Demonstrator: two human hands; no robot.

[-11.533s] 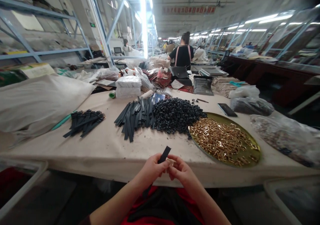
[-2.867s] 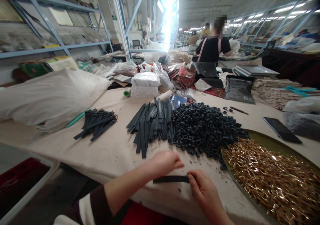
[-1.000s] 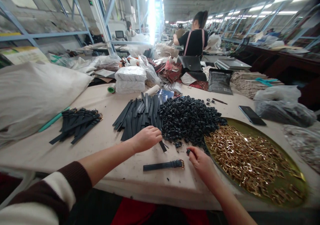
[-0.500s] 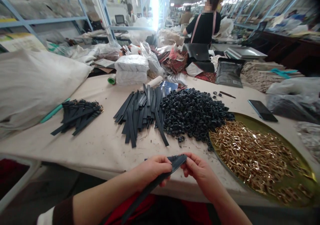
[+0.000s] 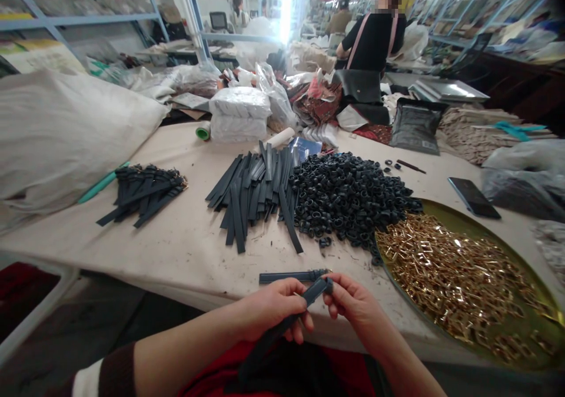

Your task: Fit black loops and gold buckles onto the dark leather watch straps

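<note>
My left hand (image 5: 285, 305) grips a dark leather strap (image 5: 314, 291), whose long tail hangs down toward my lap. At the strap's upper end, my right hand (image 5: 346, 297) pinches a dark band or fold with thumb and fingers; I cannot tell if it is a separate loop. Just behind my hands, another dark strap (image 5: 285, 277) lies flat near the table edge, a bit of gold metal at its right end. Beyond are a bunch of loose straps (image 5: 253, 191) and a heap of small dark loops (image 5: 348, 197).
A gold oval tray (image 5: 541, 305) holds many gold buckles (image 5: 454, 273) at the right. On the left lies a pile of straps with metal ends (image 5: 145, 194). A phone (image 5: 474, 197) is at the right; wrapped white packs (image 5: 241, 114) stand behind. A person (image 5: 373, 40) faces away.
The view has shifted slightly, moving the table's contents to the right. The strap's end has tipped a little in my fingers, and the strap lying behind my hands shows more fully.
</note>
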